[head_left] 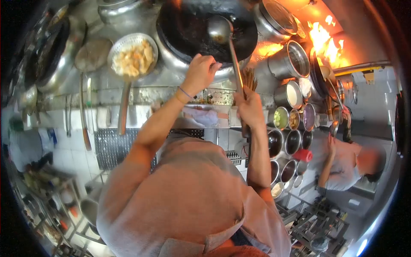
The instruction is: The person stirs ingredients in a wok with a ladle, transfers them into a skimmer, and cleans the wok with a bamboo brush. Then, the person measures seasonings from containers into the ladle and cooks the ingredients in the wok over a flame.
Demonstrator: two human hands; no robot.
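Observation:
A large black wok sits on the stove at the top centre. My right hand is wrapped round the long handle of a metal ladle, whose bowl rests over the inside of the wok. At the wok's near edge is my left hand, its fingers curled; whether they hold the rim or something small is hidden. A perforated strainer with pale, light-brown food pieces lies to the left of the wok. Beside the ladle handle, a bamboo brush shows its bristles.
Tall flames rise at the upper right, near another person who holds a ladle. Metal pots and several bowls of ingredients and sauces line the right side. A flat round utensil lies left. Shelving racks stand at both lower sides.

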